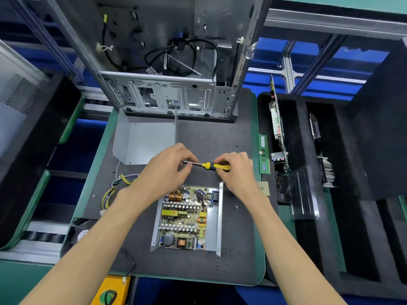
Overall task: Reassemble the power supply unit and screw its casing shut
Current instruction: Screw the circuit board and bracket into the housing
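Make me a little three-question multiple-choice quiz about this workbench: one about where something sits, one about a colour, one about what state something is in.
1. Where does the grey cover lie?
A. beyond the hands
B. on the open unit
C. in the foam tray

2. What colour is the screwdriver handle?
A. red
B. yellow and black
C. blue

3. The power supply unit is:
A. screwed shut
B. open, circuit board showing
C. inside the computer case

Answers: 1 A, it rests on the mat near the computer case. 2 B, seen in the right hand; the left hand pinches the shaft. 3 B, components are exposed.
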The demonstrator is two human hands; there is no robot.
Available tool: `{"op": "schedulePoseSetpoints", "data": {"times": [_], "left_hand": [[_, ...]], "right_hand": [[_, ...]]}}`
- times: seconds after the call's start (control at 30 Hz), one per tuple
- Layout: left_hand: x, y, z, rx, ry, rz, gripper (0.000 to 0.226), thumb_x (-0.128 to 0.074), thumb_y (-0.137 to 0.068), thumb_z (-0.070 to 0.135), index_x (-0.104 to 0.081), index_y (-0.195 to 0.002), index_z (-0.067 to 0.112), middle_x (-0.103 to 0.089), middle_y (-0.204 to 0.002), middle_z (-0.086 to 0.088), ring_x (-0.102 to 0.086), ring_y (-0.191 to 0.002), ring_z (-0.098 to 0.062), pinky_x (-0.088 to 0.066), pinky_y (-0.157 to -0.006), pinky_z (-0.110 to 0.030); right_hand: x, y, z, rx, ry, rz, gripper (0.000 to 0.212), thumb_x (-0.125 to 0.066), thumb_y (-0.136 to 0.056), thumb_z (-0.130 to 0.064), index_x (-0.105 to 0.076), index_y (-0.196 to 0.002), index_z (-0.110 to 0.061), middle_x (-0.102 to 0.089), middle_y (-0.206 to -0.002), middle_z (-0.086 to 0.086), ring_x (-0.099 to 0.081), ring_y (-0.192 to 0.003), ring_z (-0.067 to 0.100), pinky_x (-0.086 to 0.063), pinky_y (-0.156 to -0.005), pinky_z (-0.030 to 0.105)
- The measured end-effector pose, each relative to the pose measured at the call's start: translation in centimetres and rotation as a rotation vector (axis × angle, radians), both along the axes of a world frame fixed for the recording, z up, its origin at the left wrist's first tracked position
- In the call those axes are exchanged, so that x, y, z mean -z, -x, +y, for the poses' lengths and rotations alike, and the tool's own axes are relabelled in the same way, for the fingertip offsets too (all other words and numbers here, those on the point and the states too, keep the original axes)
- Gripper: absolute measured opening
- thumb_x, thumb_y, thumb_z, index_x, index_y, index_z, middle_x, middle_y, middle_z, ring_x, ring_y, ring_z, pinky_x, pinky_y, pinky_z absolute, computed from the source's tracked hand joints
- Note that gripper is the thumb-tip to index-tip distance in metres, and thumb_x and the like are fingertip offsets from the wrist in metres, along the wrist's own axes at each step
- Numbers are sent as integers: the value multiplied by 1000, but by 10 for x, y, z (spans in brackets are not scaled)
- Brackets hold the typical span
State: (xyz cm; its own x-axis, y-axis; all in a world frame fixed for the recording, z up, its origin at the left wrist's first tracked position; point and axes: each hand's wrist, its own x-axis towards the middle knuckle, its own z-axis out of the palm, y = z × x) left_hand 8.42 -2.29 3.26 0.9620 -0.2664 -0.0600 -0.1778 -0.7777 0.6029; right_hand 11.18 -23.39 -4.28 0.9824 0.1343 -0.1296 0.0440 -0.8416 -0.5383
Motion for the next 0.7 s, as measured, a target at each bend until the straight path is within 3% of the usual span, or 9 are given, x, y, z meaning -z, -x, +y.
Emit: {"op": "schedulePoseSetpoints", "data": {"times": [0.1,0.23,0.37,0.43,0.6,0.7], "left_hand": [[-4,5,9,-41,33,-20,17,-62,-96,14,-73,-106,23,-57,-98,13,-59,-82,-10,-53,-81,-39],[-13,20,29,-109,74,-18,18,-64,-95,11,-73,-105,23,-60,-99,10,-60,-83,-12,-51,-83,-37],[-22,44,59,-211,86,-34,21,-65,-94,9,-73,-106,24,-60,-100,11,-60,-82,-7,-47,-79,-25],[-27,60,77,-286,89,-52,20,-67,-93,9,-73,-107,22,-62,-99,8,-60,-82,-9,-45,-77,-21],[-24,106,126,-483,30,-26,21,-69,-90,11,-71,-110,20,-60,-97,5,-58,-85,-11,-44,-82,-27],[-14,133,152,-537,-63,78,32,-72,-89,26,-64,-120,24,-55,-104,5,-55,-95,-13,-48,-89,-36]], "right_hand": [[-15,-2,2,3,-55,-21,22,-72,-93,-25,-72,-114,-30,-68,-112,-8,-46,-117,22,-29,-90,31],[-55,0,25,-44,-227,-141,17,-70,-95,-28,-72,-112,-31,-69,-105,-13,-49,-112,14,-41,-96,35],[-86,8,71,-233,-287,-178,19,-70,-95,-26,-72,-114,-28,-70,-100,-14,-51,-103,9,-37,-83,13],[-93,17,97,-323,-307,-182,19,-70,-94,-25,-72,-113,-27,-69,-97,-13,-50,-97,8,-36,-81,10],[-89,50,160,-561,-319,-24,19,-71,-93,-19,-71,-112,-23,-66,-90,-8,-58,-88,15,-49,-86,35],[-80,72,189,-681,-271,65,23,-70,-92,-20,-70,-115,-24,-64,-86,-9,-57,-79,11,-53,-83,38]]}}
